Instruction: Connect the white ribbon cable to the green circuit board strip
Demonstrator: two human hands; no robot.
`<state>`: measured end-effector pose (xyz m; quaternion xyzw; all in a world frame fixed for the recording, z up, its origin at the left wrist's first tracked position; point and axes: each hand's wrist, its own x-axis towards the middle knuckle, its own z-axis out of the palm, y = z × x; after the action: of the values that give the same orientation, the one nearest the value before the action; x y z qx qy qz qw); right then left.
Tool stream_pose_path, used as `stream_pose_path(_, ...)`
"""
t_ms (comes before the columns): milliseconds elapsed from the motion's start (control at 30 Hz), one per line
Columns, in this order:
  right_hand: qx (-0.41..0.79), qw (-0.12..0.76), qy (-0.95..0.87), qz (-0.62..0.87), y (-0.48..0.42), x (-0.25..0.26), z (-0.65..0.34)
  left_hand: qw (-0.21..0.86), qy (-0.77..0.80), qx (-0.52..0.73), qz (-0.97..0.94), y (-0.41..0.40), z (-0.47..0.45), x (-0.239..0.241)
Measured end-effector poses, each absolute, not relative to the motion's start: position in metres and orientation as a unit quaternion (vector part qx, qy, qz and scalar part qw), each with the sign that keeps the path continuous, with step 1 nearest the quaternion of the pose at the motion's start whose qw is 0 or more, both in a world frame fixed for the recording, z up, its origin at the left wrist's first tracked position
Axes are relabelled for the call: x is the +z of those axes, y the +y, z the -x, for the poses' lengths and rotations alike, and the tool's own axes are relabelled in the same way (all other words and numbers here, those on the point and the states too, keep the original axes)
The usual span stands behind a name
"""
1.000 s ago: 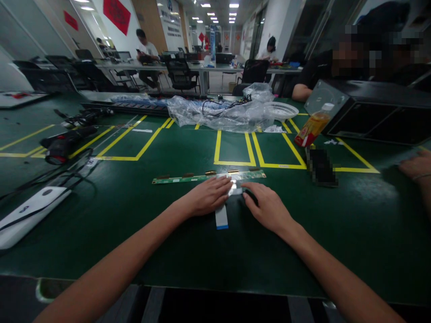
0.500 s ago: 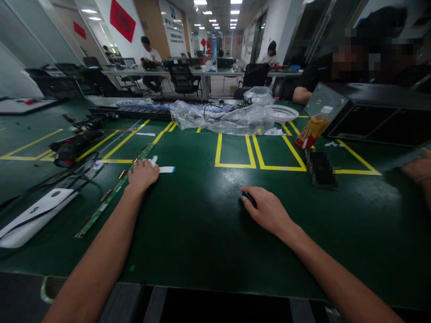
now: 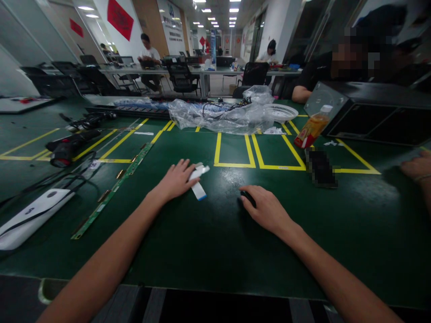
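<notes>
My left hand (image 3: 177, 179) rests palm-down near the middle of the green table, its thumb across a white flat ribbon cable (image 3: 198, 190) with a blue end. Part of the cable shows beyond the fingers, bent or folded at its upper end. My right hand (image 3: 266, 206) curls around a small black object (image 3: 248, 198), mostly hidden, so its kind cannot be made out. Left of my left hand lies a long, narrow green circuit board (image 3: 116, 186) with gold-coloured connectors, set at a slant and touched by neither hand.
A white case (image 3: 37, 215) with a black cable and a black-and-red device (image 3: 69, 150) lie left. Clear plastic wrap (image 3: 215, 116) and a white basket (image 3: 281, 112) are behind. A drink bottle (image 3: 313, 128), dark phone-like item (image 3: 321, 168) and large black box (image 3: 370, 112) stand right, near another person's hand (image 3: 417, 168).
My left hand has slid right, off the circuit board, bringing the ribbon cable along and turning it. The circuit board stays in place. My right hand has hardly moved.
</notes>
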<state>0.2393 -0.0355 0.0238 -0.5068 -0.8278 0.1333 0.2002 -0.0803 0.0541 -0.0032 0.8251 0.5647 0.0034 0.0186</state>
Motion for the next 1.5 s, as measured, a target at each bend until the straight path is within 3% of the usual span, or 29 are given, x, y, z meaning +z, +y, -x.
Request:
stream_pose_path(133, 0.137, 0.180, -0.859, 0.460, -0.036, 0.017, -0.235, 0.064, 0.373, 0.014, -0.926, 0.019, 0.013, -0.001)
stream_pose_path(233, 0.127, 0.144, -0.874, 0.447, -0.038, 0.012, -0.233, 0.067, 0.339, 0.018, -0.938, 0.011, -0.002, 0.001)
stream_pose_path(333, 0.112, 0.127, -0.878, 0.447, -0.039, 0.010, -0.233, 0.031, 0.426, 0.021, -0.904, 0.026, 0.022, 0.004)
stream_pose_path(500, 0.100, 0.141, -0.873, 0.456, -0.038, 0.015, -0.237, -0.054, 0.713, 0.037, -0.698, 0.064, 0.113, 0.006)
stream_pose_path(700, 0.097, 0.118, -0.875, 0.459, -0.039, 0.016, -0.239, 0.026, 0.829, -0.005, -0.558, 0.080, 0.183, 0.008)
stream_pose_path(900, 0.097, 0.123, -0.876, 0.457, -0.038, 0.014, -0.238, 0.032, 0.781, 0.001, -0.623, 0.088, 0.159, -0.002)
stream_pose_path(1167, 0.099, 0.127, -0.883, 0.442, -0.039, 0.013, -0.237, 0.074, 0.589, 0.023, -0.805, 0.058, 0.073, -0.005)
stream_pose_path(1500, 0.096, 0.119, -0.885, 0.441, -0.041, 0.012, -0.233, 0.098, 0.495, 0.034, -0.863, 0.036, 0.036, 0.002)
